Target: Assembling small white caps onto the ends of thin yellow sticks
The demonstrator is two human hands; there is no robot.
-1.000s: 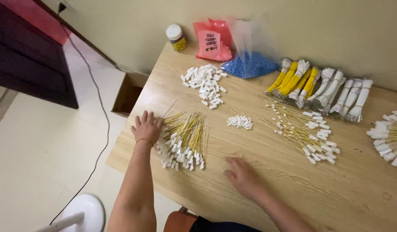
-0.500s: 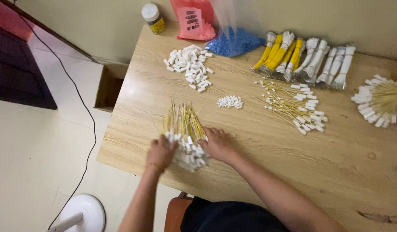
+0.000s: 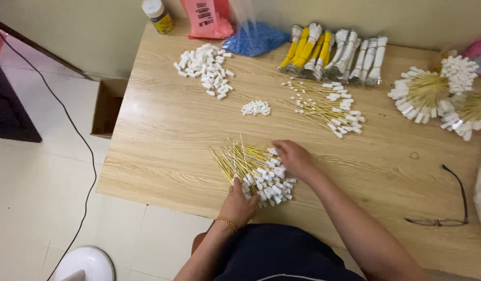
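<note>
The fingers of the left hand (image 3: 239, 202) are bent and rest on the near edge of a pile of yellow sticks (image 3: 253, 167) with white tips. They press on the white ends, but I cannot tell if they really grasp any stick. The fingers of the right hand (image 3: 294, 158) are curved and lie on the right side of the same pile, touching the white tips; if they hold something, it is hidden under the hand. A thin gold bracelet (image 3: 227, 222) is on the left wrist.

The pile lies on the wooden table (image 3: 167, 135), near the front edge, between the two hands. The yellow ends spread out to the far left like a fan.

Farther on the table, a small heap of white pieces (image 3: 256, 108) lies just behind the pile. To the far left is a bigger heap of white caps (image 3: 205, 67). To the right of the small heap is a second loose pile of sticks (image 3: 326, 106). Behind it, bundles (image 3: 331, 52) of yellow and white sticks lie side by side. A clear bag of blue beads (image 3: 261, 39), a pink bag (image 3: 209, 18) and a jar (image 3: 158, 14) stand at the far edge. At the far right there are round fans of sticks (image 3: 425, 93), and black glasses (image 3: 448, 200) lie nearer on the right.
</note>
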